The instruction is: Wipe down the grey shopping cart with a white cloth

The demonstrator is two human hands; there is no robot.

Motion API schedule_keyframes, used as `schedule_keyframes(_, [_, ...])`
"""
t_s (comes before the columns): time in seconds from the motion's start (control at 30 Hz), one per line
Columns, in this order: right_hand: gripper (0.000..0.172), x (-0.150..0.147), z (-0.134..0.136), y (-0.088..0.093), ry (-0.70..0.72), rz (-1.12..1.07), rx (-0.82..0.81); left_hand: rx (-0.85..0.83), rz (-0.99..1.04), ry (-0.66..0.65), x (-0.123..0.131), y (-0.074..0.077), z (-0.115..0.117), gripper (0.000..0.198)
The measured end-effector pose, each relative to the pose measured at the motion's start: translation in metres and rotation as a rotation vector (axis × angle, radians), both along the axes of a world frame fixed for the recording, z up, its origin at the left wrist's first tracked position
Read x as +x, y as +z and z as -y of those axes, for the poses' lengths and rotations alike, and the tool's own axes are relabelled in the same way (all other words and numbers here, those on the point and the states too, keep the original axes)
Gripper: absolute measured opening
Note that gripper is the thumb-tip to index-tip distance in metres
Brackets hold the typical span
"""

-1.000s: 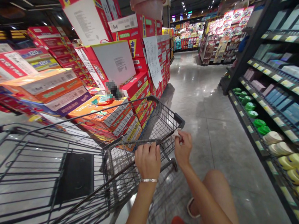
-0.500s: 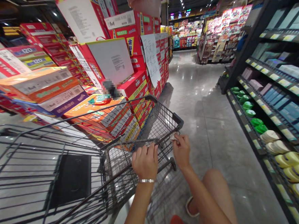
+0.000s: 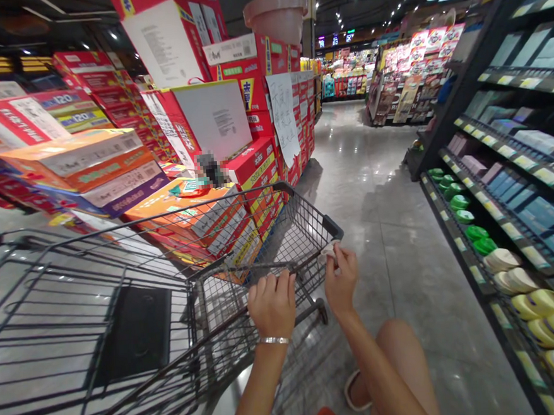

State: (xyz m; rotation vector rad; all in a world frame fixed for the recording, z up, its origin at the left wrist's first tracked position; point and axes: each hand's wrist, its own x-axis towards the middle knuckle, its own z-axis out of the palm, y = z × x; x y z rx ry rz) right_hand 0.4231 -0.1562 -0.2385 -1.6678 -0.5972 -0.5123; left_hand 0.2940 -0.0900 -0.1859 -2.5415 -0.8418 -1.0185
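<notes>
My left hand (image 3: 273, 306), with a metal bracelet at the wrist, is closed over the top rail of a dark wire shopping cart (image 3: 133, 328). To its right, my right hand (image 3: 341, 279) pinches a small pale crumpled cloth or tissue (image 3: 330, 250) against the rail near the cart's corner. The cart's wire basket holds a black panel (image 3: 136, 331) at the left. Below my right arm, my knee and one shoe show.
Stacked red and orange boxes (image 3: 214, 120) stand beyond the cart, with a handwritten paper sheet (image 3: 284, 115) on them. At right, shelves (image 3: 515, 153) hold boxes and green and yellow packs. A shiny floor aisle (image 3: 365, 182) runs ahead between them.
The view has tilted slightly, and the boxes appear a little lower. My right hand is a bit further right and the pale cloth shows more. My left hand stays on the rail.
</notes>
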Motion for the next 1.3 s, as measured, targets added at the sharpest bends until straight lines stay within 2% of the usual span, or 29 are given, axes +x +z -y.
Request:
schedule_keyframes(0.13, [0.039, -0.003, -0.007, -0.009, -0.011, 0.033, -0.004, -0.022, -0.008, 0.009, 0.000, 0.002, 0.001, 0.025])
schedule_keyframes(0.33, [0.036, -0.010, -0.006, -0.020, 0.005, -0.038, -0.026, -0.044, -0.014, 0.005, 0.000, 0.003, 0.002, 0.026])
schedule_keyframes(0.67, [0.031, -0.020, -0.001, -0.044, 0.103, -0.263, -0.051, -0.012, -0.035, -0.001, -0.001, 0.001, -0.001, 0.024])
schedule_keyframes(0.8, [0.030, -0.025, 0.007, -0.032, 0.048, -0.293, -0.020, -0.009, -0.030, -0.006, -0.002, 0.001, 0.000, 0.025])
schedule_keyframes(0.93, [0.030, -0.026, 0.009, -0.009, -0.019, -0.189, 0.028, -0.022, -0.023, -0.007, -0.003, 0.002, 0.002, 0.024])
schedule_keyframes(1.0, [0.030, -0.026, 0.004, -0.003, -0.016, -0.125, 0.047, -0.025, -0.019, -0.007, -0.003, 0.002, 0.003, 0.024])
schedule_keyframes(1.13, [0.028, -0.024, -0.005, -0.006, 0.013, -0.101, 0.034, -0.049, -0.016, -0.005, -0.004, 0.002, 0.004, 0.024])
schedule_keyframes(1.3, [0.031, -0.021, -0.004, -0.010, 0.062, -0.096, -0.088, -0.060, -0.014, -0.006, -0.003, 0.001, 0.003, 0.024])
